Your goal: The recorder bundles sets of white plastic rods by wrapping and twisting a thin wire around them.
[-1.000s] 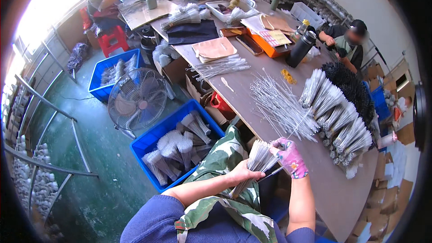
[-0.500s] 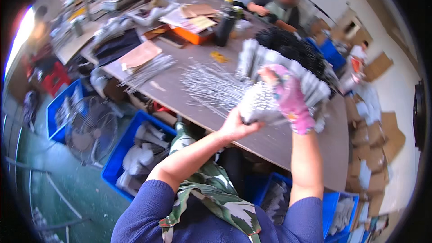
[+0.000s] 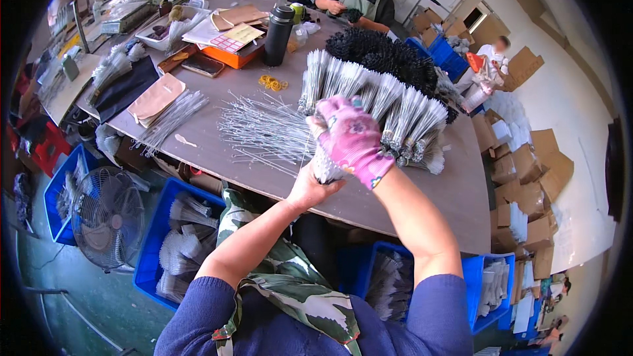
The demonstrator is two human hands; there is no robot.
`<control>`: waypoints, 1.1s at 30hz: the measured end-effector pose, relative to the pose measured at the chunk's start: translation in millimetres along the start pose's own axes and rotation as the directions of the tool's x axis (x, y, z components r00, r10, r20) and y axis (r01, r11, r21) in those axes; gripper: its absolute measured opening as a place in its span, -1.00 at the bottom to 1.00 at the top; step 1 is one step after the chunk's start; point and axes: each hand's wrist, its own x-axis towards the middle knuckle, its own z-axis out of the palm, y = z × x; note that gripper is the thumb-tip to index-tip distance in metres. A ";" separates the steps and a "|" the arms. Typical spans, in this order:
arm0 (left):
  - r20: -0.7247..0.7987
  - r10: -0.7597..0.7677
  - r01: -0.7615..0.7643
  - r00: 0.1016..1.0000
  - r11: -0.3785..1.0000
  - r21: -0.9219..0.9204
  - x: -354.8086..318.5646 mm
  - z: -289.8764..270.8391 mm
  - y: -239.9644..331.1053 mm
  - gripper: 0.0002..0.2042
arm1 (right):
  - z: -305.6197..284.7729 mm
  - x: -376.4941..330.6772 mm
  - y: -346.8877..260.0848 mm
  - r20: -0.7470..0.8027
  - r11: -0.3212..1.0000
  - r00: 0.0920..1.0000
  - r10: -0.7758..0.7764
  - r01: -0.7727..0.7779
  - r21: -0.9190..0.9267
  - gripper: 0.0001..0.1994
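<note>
Over the table's near edge I hold a bundle of small white-bristled wire brushes [image 3: 324, 166]. My bare left hand [image 3: 308, 188] is closed round its lower part. My right hand [image 3: 349, 133], in a pink flowered glove, curls over the top of the bundle and hides most of it. Just left of my hands, a loose spread of thin wire-stemmed brushes [image 3: 264, 128] lies on the table. Beyond my right hand, several bundles of white brushes [image 3: 372, 89] stand upright in a row. Behind that row is a heap of black-bristled brushes [image 3: 389, 59].
On the table [image 3: 217, 148] are yellow rubber bands [image 3: 273, 83], a dark bottle [image 3: 278, 36], an orange tray [image 3: 231, 57] and a phone [image 3: 203, 64]. Blue crates [image 3: 148, 250] and a fan [image 3: 109, 217] stand below. Across the table sits a co-worker [image 3: 369, 0]. Cardboard boxes [image 3: 521, 178] line the right.
The view has turned, so the table's things sit further left. My right glove has moved from the bundle's right side to over its top, covering the white ends that showed before.
</note>
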 end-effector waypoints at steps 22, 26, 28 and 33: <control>0.022 -0.048 0.046 0.999 0.996 0.075 -2.5 -7.2 -3.3 -0.60 | 0.9 -38.2 68.0 0.071 0.609 0.876 0.477 -0.388 0.692 -0.53; 0.050 -0.011 0.010 0.999 1.000 0.021 2.8 2.0 -0.8 -0.51 | 43.9 -63.0 57.3 0.184 0.261 0.841 0.509 -0.354 0.898 -0.52; 0.073 0.068 -0.076 0.995 0.990 0.119 -1.0 1.2 4.3 -0.36 | 47.9 -61.8 31.7 0.125 0.222 0.870 0.476 -0.256 0.941 -0.52; 0.022 0.033 -0.037 0.999 0.983 0.182 -45.0 -5.3 20.8 -0.30 | 44.1 -85.4 -4.4 0.299 -0.049 0.857 0.420 -0.308 0.950 -0.60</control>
